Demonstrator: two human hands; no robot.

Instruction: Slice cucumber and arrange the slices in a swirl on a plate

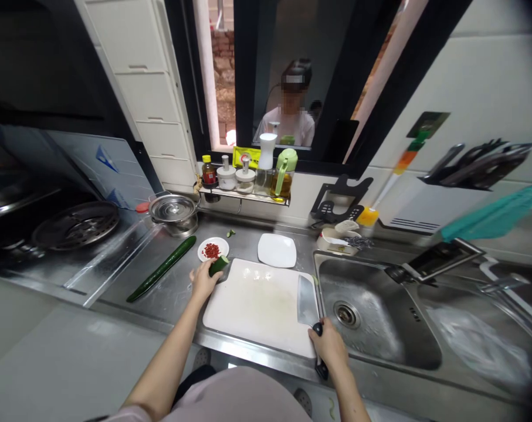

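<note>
My left hand is closed around a short cut piece of cucumber, its pale cut end facing right. It hangs by the upper left corner of the white cutting board. A longer dark green cucumber lies on the steel counter to the left. My right hand grips the black handle of a kitchen knife, whose broad blade rests over the board's right side. Beyond my left hand, a small white dish holds chopped red bits. A white square plate sits behind the board.
At right is a steel sink with a faucet. A lidded steel pot stands back left, near the stove burner. Seasoning containers line a wall shelf below the window. Green scraps lie behind the dish.
</note>
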